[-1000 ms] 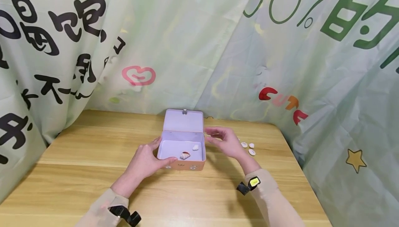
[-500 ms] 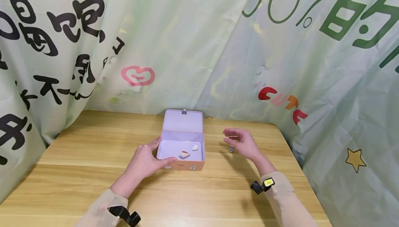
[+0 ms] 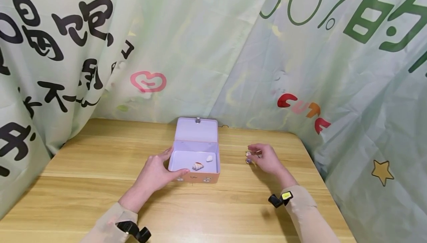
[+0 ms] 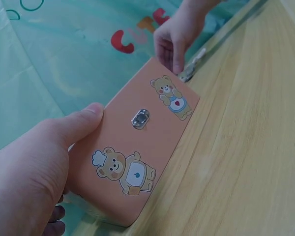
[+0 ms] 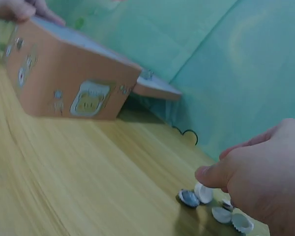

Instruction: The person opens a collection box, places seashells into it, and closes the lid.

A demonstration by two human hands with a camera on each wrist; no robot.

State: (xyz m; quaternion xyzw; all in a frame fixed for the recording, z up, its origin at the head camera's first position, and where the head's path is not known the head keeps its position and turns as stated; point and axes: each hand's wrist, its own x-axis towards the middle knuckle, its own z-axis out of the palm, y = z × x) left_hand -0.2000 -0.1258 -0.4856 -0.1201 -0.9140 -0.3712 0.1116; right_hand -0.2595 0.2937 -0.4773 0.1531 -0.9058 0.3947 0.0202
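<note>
An orange tin box point(image 4: 132, 132) printed with cartoon bears stands on the table with its lid raised. Its lavender inside point(image 3: 186, 159) holds a striped conch-like seashell point(image 3: 198, 166) and a small white seashell point(image 3: 209, 158). My left hand point(image 3: 156, 170) grips the box's left front corner, thumb at the front rim. To the right of the box, my right hand point(image 3: 266, 159) reaches down over several small seashells point(image 5: 221, 215), its thumb close to a white seashell point(image 5: 203, 193). Its other fingertips are mostly hidden, so whether it pinches a shell cannot be told.
The wooden table point(image 3: 116, 183) spreads around the box. A printed fabric curtain point(image 3: 186, 50) hangs along its back and sides. Each wrist wears a black strapped camera point(image 3: 133, 230).
My right hand has moved from beside the box rightwards, then down to the loose seashells. The left hand and the box have stayed in place.
</note>
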